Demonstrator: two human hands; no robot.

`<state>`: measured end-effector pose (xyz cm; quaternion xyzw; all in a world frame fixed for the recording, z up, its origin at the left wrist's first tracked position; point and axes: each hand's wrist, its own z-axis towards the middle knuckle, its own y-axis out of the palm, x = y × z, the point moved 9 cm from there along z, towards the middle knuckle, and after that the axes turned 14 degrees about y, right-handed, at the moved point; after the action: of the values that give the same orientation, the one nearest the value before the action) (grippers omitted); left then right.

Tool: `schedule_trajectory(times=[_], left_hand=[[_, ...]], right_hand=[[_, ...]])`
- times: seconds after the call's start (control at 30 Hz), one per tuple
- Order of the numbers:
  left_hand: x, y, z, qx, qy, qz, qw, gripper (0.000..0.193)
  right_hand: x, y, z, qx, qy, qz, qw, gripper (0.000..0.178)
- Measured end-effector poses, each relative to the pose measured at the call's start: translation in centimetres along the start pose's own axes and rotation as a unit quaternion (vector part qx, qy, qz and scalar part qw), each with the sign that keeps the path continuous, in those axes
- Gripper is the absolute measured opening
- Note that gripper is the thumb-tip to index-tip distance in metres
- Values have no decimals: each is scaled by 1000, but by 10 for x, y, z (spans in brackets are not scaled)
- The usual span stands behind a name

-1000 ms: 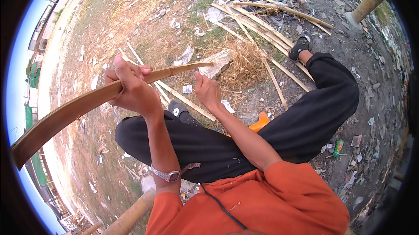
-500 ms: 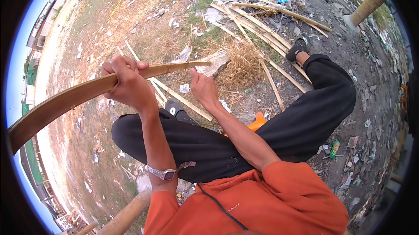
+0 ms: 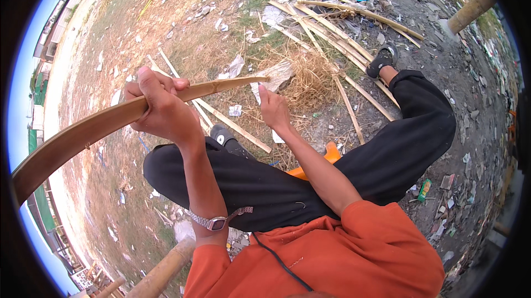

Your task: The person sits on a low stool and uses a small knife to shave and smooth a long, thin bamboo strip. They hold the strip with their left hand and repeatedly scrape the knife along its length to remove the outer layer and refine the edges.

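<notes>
A long, curved split-bamboo strip [image 3: 105, 120] runs from the left edge toward the middle, its narrow tip over a pale wood block [image 3: 279, 74] on the ground. My left hand [image 3: 163, 104] is closed around the strip, thumb up. Just below the tip, my right hand [image 3: 275, 111] is closed with the thumb pointing up. A pale, flat edge shows beside that thumb, but I cannot make out what the fingers hold. Whether the right hand touches the strip is unclear.
Dry, tangled shavings [image 3: 312, 79] lie beside the block. Several split bamboo pieces [image 3: 337, 38] are strewn farther off, and more [image 3: 232, 124] lie by my left foot. An orange object [image 3: 332, 153] shows between my legs. A bamboo pole [image 3: 166, 270] stands at lower left; litter covers the ground.
My right hand has shifted to the right and slightly nearer the strip's tip. The left hand keeps its grip, with its thumb lifted higher. The view has shifted slightly.
</notes>
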<state>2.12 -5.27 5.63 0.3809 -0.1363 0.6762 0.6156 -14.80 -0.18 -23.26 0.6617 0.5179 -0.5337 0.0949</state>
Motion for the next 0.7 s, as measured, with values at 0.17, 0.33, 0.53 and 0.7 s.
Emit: schedule_trajectory(times=[0.17,0.33,0.53,0.7], left_hand=[[-2,6,-2,-11,-1,-32,999,34],[-3,0,0,5,-3,-8,1000,33],[3,14,-5,-18,-9,-33,999,32],[1,5,-8,-13,-16,-17,1000,29]], right_hand=[[-8,12,-4,12,20,-17,1000,58],[-15,11,-7,5,8,-53,999,60],[90,12,45,75,98,-125,984,66],[49,2,29,73,31,-2,997,64]])
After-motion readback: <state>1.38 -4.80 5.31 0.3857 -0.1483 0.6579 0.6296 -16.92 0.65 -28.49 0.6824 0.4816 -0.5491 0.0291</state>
